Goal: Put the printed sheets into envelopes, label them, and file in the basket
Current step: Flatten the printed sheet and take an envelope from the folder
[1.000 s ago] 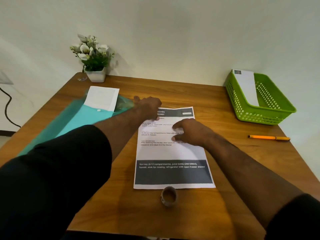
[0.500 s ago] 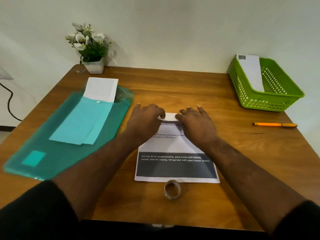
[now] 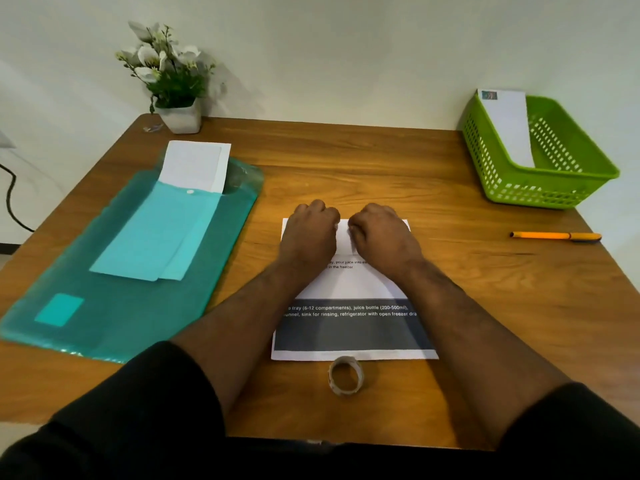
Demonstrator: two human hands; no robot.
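A printed sheet (image 3: 349, 282) lies in the middle of the wooden table, its top part folded over towards me. My left hand (image 3: 310, 233) and my right hand (image 3: 379, 235) sit side by side on that folded flap, fingers curled down onto the paper, apparently pinching it. A green plastic basket (image 3: 540, 192) stands at the back right with one white envelope (image 3: 509, 126) leaning inside. White envelopes (image 3: 195, 164) stick out of a teal folder (image 3: 104, 306) on the left.
An orange pen (image 3: 554, 236) lies to the right of the sheet. A small roll of tape (image 3: 346, 375) stands just below the sheet's near edge. A potted plant (image 3: 173, 81) sits at the back left corner. A black cable (image 3: 10, 195) hangs off the left side.
Both hands took the sheet's top edge and folded it towards me, then closed together on the flap. The view tilted down slightly.
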